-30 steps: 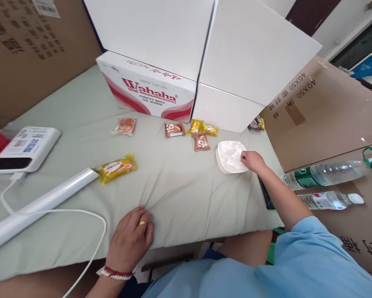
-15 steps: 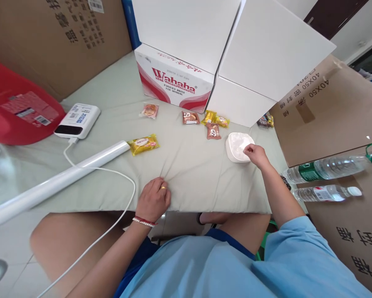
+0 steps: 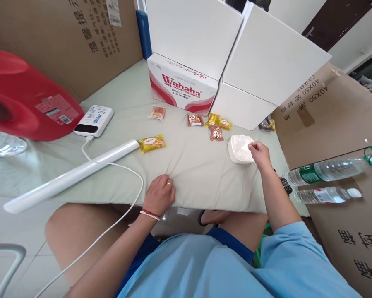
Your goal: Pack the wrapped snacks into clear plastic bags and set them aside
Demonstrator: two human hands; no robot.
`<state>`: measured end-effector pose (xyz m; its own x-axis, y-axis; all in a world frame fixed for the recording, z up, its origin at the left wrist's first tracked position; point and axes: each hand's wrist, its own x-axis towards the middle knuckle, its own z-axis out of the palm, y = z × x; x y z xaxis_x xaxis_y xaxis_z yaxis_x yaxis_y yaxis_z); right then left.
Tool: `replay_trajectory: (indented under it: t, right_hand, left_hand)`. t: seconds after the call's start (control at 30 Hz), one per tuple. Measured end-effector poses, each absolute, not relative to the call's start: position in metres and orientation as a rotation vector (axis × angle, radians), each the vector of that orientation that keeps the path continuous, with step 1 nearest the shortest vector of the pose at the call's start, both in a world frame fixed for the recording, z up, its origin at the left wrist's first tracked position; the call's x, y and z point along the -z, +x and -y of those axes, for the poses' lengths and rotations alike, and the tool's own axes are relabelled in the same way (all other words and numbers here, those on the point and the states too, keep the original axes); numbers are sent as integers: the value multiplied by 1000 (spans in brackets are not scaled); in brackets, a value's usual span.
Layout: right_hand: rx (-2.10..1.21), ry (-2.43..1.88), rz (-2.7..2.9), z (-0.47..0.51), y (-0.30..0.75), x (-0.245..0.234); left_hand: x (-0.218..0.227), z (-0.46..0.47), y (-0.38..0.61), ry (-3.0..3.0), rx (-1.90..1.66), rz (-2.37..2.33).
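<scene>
My right hand (image 3: 260, 155) is at the right rim of a white square tub (image 3: 235, 154) with a translucent white top. Its thumb and fingers are pinched together; whatever lies between them is too small or hidden to make out. My left hand (image 3: 159, 193) rests at the table's front edge, fingers curled in and plainly nothing in them; it wears a ring and a bracelet. Left of the tub lie a brown snack packet (image 3: 216, 133), another brown packet (image 3: 195, 120) and yellow packets (image 3: 213, 120). A larger yellow packet (image 3: 152, 143) lies farther left.
A white roll (image 3: 77, 176), a white cable (image 3: 133, 171) and a white power bank (image 3: 94, 121) lie at left beside a red jug (image 3: 33, 99). White boxes, one a Wahaba-style printed carton (image 3: 182, 89), stand behind. Clear bottles (image 3: 328, 169) lie at right by cardboard.
My right hand has shifted slightly right, from over the tub's top to its rim, still pinched. My left hand stays at the table edge. The camera view has turned a little.
</scene>
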<state>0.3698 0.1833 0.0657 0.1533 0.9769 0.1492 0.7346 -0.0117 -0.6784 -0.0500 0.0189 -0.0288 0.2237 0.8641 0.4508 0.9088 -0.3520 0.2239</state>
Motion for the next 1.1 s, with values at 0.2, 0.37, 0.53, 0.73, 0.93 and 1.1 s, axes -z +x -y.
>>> replay_trajectory:
  t: [0.2, 0.37, 0.53, 0.73, 0.93, 1.1]
  right_hand:
    - [-707, -1893, 1619, -182, 346, -63]
    - [-644, -1829, 1429, -182, 339, -72]
    - [-883, -1406, 1086, -150, 338, -102]
    - [-1244, -1184, 715, -68, 286, -86]
    - [-1361, -1251, 689, -2, 219, -45]
    - [-1511, -1286, 892, 9, 208, -50]
  left_hand:
    - [30, -20, -51, -2392, 797, 1721]
    - [28, -20, -49, -2371, 775, 1729]
    - [32, -22, -51, -2367, 845, 1735]
    - [24, -14, -51, -2300, 1339, 1678]
    - [-14, 16, 17, -2695, 1997, 1907]
    - [-13, 9, 48, -2718, 2364, 2304]
